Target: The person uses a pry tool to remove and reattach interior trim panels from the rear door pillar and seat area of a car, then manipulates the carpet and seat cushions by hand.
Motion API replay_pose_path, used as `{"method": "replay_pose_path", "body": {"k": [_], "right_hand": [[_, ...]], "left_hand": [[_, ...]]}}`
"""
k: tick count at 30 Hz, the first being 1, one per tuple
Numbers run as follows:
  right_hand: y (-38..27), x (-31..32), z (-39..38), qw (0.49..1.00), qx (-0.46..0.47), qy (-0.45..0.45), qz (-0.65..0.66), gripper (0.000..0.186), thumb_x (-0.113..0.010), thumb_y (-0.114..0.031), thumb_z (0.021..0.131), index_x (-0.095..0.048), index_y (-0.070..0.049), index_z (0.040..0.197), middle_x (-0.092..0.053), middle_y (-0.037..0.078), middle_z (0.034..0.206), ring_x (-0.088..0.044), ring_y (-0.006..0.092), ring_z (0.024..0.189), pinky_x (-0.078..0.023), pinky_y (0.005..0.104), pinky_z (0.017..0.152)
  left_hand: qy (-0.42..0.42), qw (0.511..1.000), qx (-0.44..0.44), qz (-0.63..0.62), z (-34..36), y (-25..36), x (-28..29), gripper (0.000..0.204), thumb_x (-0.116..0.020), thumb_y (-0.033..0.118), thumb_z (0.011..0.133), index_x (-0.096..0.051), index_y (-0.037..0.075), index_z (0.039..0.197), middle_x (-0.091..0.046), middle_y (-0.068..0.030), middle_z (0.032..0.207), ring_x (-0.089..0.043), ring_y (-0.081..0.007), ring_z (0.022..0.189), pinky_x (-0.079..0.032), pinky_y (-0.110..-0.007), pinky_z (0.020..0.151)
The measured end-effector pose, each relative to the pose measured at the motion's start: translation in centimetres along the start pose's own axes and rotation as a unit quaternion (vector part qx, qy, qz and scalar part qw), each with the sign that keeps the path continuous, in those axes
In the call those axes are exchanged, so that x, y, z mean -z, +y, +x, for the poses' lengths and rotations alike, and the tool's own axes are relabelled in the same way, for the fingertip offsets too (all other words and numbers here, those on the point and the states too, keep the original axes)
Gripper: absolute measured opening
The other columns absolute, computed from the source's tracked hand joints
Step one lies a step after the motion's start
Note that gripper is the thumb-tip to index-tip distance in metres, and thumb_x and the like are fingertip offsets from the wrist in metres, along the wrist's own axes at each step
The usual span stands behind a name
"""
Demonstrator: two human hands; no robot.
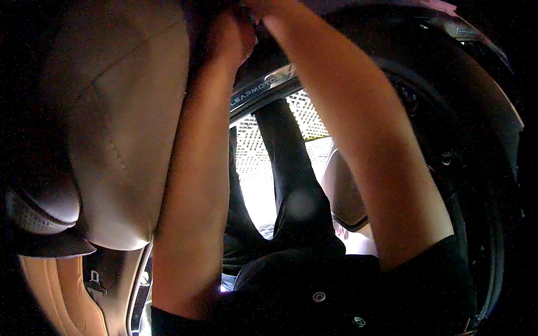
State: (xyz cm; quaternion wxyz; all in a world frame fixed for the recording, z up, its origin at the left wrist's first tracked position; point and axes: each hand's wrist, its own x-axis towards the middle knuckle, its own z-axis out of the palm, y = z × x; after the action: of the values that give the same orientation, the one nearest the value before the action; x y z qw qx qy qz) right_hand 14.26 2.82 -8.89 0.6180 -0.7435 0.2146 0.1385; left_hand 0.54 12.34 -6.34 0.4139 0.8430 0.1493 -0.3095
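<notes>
Both my bare forearms reach up to the top edge, where my hands come close together in deep shadow. My left hand (234,35) is partly in view beside the seat; its fingers are lost in the dark. Only the wrist end of my right hand (262,8) shows, cut off by the top edge. A small dark shape lies between the two hands, too dim to name. Nearest to my left arm is a light-coloured car seat (131,129) with stitched seams. Below the hands runs the door sill (263,87), a shiny strip with lettering.
My legs in black trousers (291,168) stand in the bright door opening over a perforated light floor (308,115). A dark door panel (476,101) curves along the right. A tan trim panel (70,297) and a door pillar (126,285) are at lower left.
</notes>
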Motion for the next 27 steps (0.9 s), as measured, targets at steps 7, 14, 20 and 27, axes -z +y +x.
{"method": "replay_pose_path", "body": {"k": [7, 14, 20, 27], "right_hand": [[-6.5, -0.4, -7.2, 0.957, 0.121, -0.033, 0.263, 0.057, -0.045, -0.054, 0.109, -0.066, -0.007, 0.087, -0.057, 0.000, 0.078, -0.052, 0.0139, 0.073, -0.044, 0.0347, 0.068], [-6.0, -0.7, -8.3, 0.979, 0.068, -0.006, 0.192, 0.060, -0.049, -0.060, 0.106, -0.066, -0.005, 0.086, -0.058, 0.000, 0.080, -0.053, 0.0143, 0.078, -0.044, 0.0324, 0.074], [-5.7, 0.6, -7.1, 0.998, 0.039, 0.017, 0.054, 0.071, -0.040, -0.062, 0.107, -0.069, 0.001, 0.094, -0.067, 0.013, 0.091, -0.061, 0.0278, 0.089, -0.046, 0.0398, 0.084], [-0.7, -3.0, -2.0, 0.991, 0.022, 0.061, -0.118, 0.068, -0.035, -0.053, 0.110, -0.070, 0.005, 0.115, -0.069, 0.029, 0.108, -0.064, 0.0478, 0.101, -0.048, 0.0513, 0.093]], "left_hand": [[0.061, 0.961, -0.031, -0.269, -2.3, -1.2, 2.7, 0.044, -0.070, 0.016, 0.097, -0.060, 0.005, 0.139, -0.067, -0.0152, 0.133, -0.063, -0.0335, 0.122, -0.052, -0.045, 0.103], [0.103, 0.990, -0.057, 0.077, -1.7, -4.0, 2.9, 0.033, -0.068, 0.023, 0.098, -0.069, 0.006, 0.126, -0.072, -0.0204, 0.119, -0.068, -0.0388, 0.110, -0.054, -0.050, 0.095], [0.012, 0.997, -0.063, 0.047, -0.6, -3.5, 1.8, 0.038, -0.062, 0.027, 0.101, -0.062, 0.007, 0.132, -0.068, -0.0203, 0.125, -0.067, -0.0386, 0.111, -0.054, -0.049, 0.094], [-0.025, 0.998, -0.013, -0.053, 1.0, -1.9, 1.6, 0.040, -0.058, 0.028, 0.104, -0.058, 0.007, 0.137, -0.065, -0.0179, 0.132, -0.066, -0.0356, 0.114, -0.054, -0.046, 0.096]]}}
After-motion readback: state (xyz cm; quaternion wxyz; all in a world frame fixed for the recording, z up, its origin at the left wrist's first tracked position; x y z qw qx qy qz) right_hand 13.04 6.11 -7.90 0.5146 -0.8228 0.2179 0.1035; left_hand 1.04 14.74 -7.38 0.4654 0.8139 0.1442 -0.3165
